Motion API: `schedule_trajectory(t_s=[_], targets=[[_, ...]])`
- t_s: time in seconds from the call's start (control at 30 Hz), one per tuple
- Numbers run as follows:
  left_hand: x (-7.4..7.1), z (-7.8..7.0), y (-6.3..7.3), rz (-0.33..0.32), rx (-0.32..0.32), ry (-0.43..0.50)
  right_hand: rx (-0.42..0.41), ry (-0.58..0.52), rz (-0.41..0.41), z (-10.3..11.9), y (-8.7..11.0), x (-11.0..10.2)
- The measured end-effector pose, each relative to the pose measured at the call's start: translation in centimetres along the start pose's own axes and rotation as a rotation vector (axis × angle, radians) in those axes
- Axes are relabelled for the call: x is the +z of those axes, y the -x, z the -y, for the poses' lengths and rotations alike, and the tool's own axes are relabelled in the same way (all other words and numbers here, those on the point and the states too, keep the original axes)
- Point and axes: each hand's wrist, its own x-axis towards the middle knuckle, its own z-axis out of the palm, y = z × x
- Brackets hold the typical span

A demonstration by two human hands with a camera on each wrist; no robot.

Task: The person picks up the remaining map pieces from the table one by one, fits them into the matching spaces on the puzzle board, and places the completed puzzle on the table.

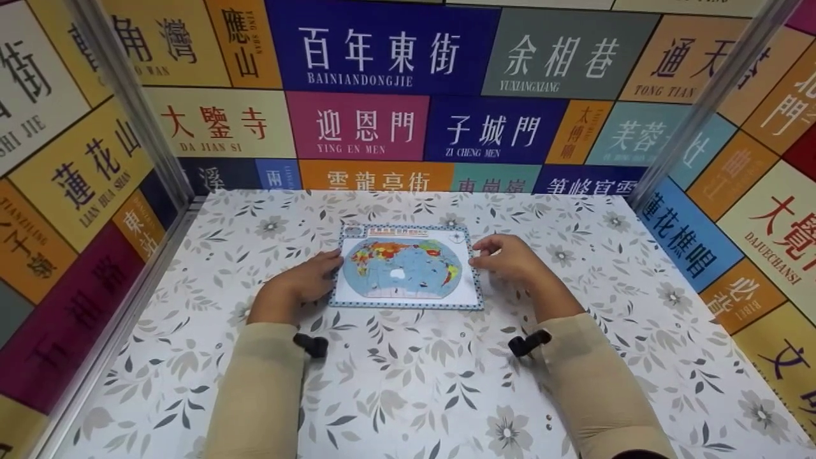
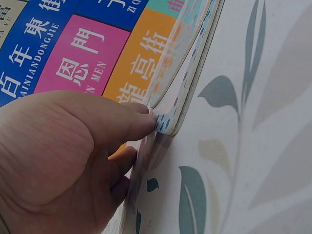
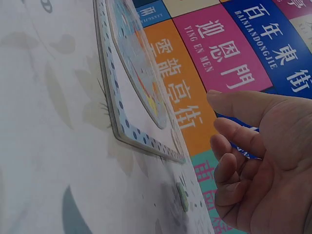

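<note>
A world map puzzle board [image 1: 403, 271] with a blue dotted border lies flat on the table, its map coloured blue, orange, yellow and green. My left hand [image 1: 306, 280] is at the board's left edge. In the left wrist view, the thumb [image 2: 139, 124] of that hand rests against a corner of the puzzle board [image 2: 187, 92], with the index finger behind it, pinching the edge. Just off the right edge is my right hand [image 1: 510, 258]. The right wrist view shows this right hand [image 3: 258, 161] with loosely bent fingers and nothing between them.
A white tablecloth [image 1: 408, 382] with grey leaves and flowers covers the table. Panels with Chinese street names [image 1: 382, 51] stand behind and at both sides. A small greenish shape [image 3: 182, 196] lies beyond the board in the right wrist view; I cannot tell what it is.
</note>
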Motion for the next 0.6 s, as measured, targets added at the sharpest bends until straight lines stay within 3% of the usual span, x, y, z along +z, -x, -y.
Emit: schedule_trajectory(t_s=[0.23,0.6], targets=[[-0.1,-0.1,0.0,0.015,0.014,-0.004,0.066,-0.084,-0.037,-1.6,-0.2,-1.1],[0.0,-0.1,-0.3,0.016,-0.023,-0.002,0.022,-0.137,-0.055,-4.4,-1.0,-1.5]])
